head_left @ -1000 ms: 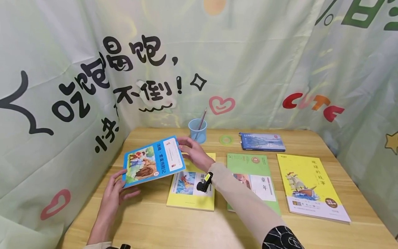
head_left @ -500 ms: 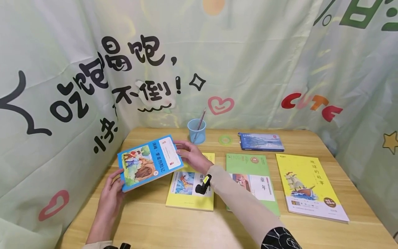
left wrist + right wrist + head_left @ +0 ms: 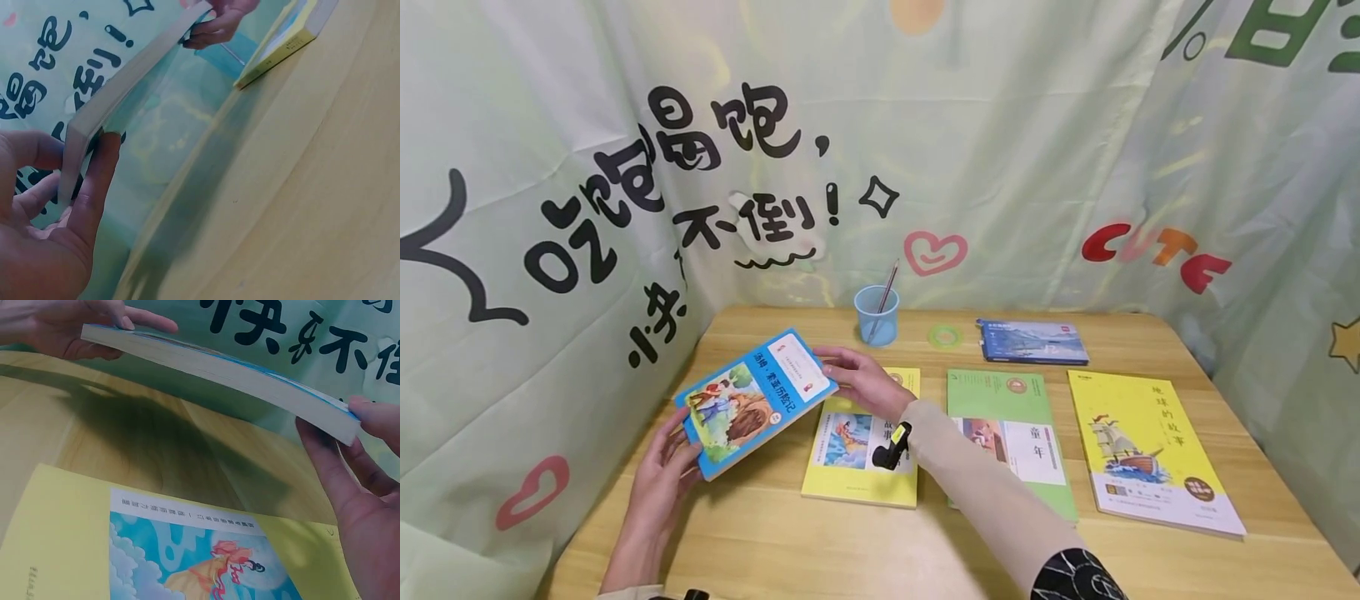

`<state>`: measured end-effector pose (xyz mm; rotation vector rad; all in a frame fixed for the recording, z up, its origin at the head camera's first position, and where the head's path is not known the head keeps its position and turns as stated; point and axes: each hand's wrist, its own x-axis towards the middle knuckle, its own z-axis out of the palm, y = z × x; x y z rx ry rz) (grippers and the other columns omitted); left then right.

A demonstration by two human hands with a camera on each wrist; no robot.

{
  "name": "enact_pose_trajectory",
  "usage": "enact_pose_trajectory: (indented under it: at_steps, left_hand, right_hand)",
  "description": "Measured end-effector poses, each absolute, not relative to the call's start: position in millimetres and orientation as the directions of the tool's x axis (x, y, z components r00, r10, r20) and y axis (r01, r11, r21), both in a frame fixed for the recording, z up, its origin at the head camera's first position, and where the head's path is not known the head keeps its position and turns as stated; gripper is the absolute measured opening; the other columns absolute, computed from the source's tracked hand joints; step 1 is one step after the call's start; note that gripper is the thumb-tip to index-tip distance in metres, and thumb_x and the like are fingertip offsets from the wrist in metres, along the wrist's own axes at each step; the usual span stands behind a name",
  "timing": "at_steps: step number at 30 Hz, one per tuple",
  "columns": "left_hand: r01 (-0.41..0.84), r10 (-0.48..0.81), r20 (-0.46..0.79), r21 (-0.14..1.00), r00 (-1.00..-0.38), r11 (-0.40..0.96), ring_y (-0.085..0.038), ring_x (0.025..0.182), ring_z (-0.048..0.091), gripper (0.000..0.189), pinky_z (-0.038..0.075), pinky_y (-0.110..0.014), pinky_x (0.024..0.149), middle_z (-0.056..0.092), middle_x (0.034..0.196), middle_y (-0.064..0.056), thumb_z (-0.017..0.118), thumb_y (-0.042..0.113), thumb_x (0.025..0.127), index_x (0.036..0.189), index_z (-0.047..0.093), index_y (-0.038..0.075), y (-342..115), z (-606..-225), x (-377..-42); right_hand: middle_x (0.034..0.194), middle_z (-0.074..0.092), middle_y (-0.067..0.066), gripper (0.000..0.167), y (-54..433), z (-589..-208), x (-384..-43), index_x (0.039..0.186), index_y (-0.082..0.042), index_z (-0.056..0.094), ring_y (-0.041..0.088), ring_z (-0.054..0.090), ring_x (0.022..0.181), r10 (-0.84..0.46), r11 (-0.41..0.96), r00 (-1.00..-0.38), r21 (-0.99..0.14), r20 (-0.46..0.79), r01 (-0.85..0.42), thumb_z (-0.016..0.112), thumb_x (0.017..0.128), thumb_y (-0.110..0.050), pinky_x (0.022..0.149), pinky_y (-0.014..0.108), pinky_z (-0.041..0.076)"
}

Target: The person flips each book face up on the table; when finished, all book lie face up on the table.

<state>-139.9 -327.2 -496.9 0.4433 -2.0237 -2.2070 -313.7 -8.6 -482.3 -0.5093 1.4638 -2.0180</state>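
A blue paperback book [image 3: 797, 367] with a picture of children on its cover is held above the table's left side, tilted. My left hand [image 3: 658, 475] grips its lower left corner, thumb and fingers on opposite faces, as the left wrist view shows. At the upper right end, my right hand [image 3: 868, 383] pinches the book between thumb and fingers. The white page edges [image 3: 219, 378] face the right wrist camera, and a gap with a shadow separates the book from the table. Under my right forearm lies a yellow book [image 3: 857, 487], partly covered by the wrist.
A green book [image 3: 992, 392] and another yellow book [image 3: 1138, 417] lie to the right on the wooden table [image 3: 820, 550]. Behind them are a blue box [image 3: 1033, 342], a green tape roll [image 3: 945, 336] and a blue cup [image 3: 877, 325] holding a pencil. Printed curtains [image 3: 1000, 167] surround the table.
The blue book has moved left and turned, its left end lower and its right end drawn away from the yellow book. Both hands have shifted slightly left with it, still holding it.
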Motion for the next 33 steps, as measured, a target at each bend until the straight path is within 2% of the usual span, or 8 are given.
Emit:
enact_pose_trajectory:
  at_steps: [5,9,12,15,18,22,29,33]
  left_hand:
    - [-0.117,-0.333,-0.150,0.986,-0.931,-0.118,-0.005,0.093,0.074,0.045,0.066,-0.024,0.079,0.071,0.114,0.018,0.060,0.029,0.114,0.157,0.050,0.023,-329.3,-497.8,-138.9]
    - [-0.090,-0.338,-0.126,0.989,-0.933,-0.120,-0.007,0.091,0.076,0.044,0.068,-0.027,0.081,0.078,0.102,0.013,0.061,0.028,0.114,0.155,0.052,0.018,-332.8,-499.8,-137.3]
    - [-0.072,-0.327,-0.113,0.988,-0.938,-0.135,-0.009,0.090,0.077,0.051,0.069,-0.029,0.083,0.079,0.101,0.011,0.063,0.021,0.112,0.160,0.045,0.020,-333.5,-501.0,-136.9]
    - [-0.080,-0.353,-0.123,0.988,-0.928,-0.133,-0.009,0.088,0.076,0.056,0.069,-0.029,0.081,0.075,0.108,0.013,0.064,0.018,0.112,0.162,0.041,0.023,-332.4,-501.1,-137.3]
    - [-0.101,-0.380,-0.142,0.987,-0.914,-0.125,-0.009,0.086,0.074,0.060,0.068,-0.027,0.079,0.064,0.125,0.012,0.065,0.014,0.111,0.163,0.038,0.025,-331.6,-501.0,-137.9]
    - [-0.123,-0.384,-0.166,0.983,-0.908,-0.134,-0.009,0.084,0.075,0.063,0.069,-0.027,0.078,0.055,0.134,0.009,0.067,0.010,0.109,0.162,0.038,0.025,-333.6,-500.6,-137.1]
    - [-0.179,-0.392,-0.203,0.979,-0.897,-0.096,-0.007,0.093,0.075,0.042,0.070,-0.031,0.082,0.071,0.108,0.017,0.068,0.028,0.110,0.149,0.053,0.019,-341.1,-504.2,-134.0]
    - [-0.211,-0.386,-0.231,0.973,-0.893,-0.094,-0.007,0.094,0.077,0.036,0.069,-0.031,0.087,0.073,0.105,0.016,0.070,0.022,0.109,0.143,0.058,0.019,-344.5,-505.8,-133.6]
  right_hand:
    - [0.164,0.051,0.014,0.056,-7.8,-481.5,-314.0,0.167,-0.016,0.045,0.026,0.065,0.129,-0.719,-0.225,-0.694,-0.931,-0.041,0.288,0.049,0.112,-0.003,0.123,0.055,0.050]
    - [0.166,0.048,0.017,0.066,-8.2,-481.6,-314.4,0.169,-0.015,0.040,0.025,0.063,0.127,-0.739,-0.238,-0.673,-0.920,-0.038,0.313,0.047,0.107,0.007,0.115,0.042,0.056]
    - [0.163,0.050,0.020,0.063,-10.4,-482.5,-314.2,0.168,-0.011,0.042,0.020,0.065,0.123,-0.713,-0.256,-0.701,-0.923,-0.021,0.288,0.047,0.108,0.009,0.114,0.039,0.056]
    - [0.159,0.055,0.019,0.058,-14.6,-483.5,-313.4,0.165,-0.008,0.046,0.018,0.066,0.120,-0.669,-0.267,-0.743,-0.928,-0.016,0.261,0.049,0.110,0.007,0.123,0.050,0.050]
    - [0.154,0.059,0.017,0.053,-19.1,-484.0,-311.1,0.162,-0.008,0.051,0.018,0.067,0.121,-0.621,-0.264,-0.783,-0.934,-0.026,0.240,0.053,0.110,0.004,0.128,0.057,0.044]
    - [0.149,0.060,0.016,0.047,-26.0,-484.7,-309.0,0.157,-0.008,0.056,0.022,0.068,0.124,-0.567,-0.279,-0.822,-0.929,-0.045,0.243,0.055,0.111,0.000,0.124,0.053,0.050]
    - [0.132,0.068,0.018,0.038,-41.1,-486.7,-307.6,0.149,0.000,0.060,0.017,0.074,0.106,-0.424,-0.333,-0.902,-0.914,-0.074,0.232,0.059,0.111,-0.002,0.119,0.047,0.055]
    - [0.124,0.069,0.015,0.034,-51.6,-485.9,-308.0,0.144,0.000,0.062,0.016,0.073,0.100,-0.357,-0.275,-0.930,-0.942,-0.088,0.195,0.061,0.110,-0.003,0.113,0.046,0.060]
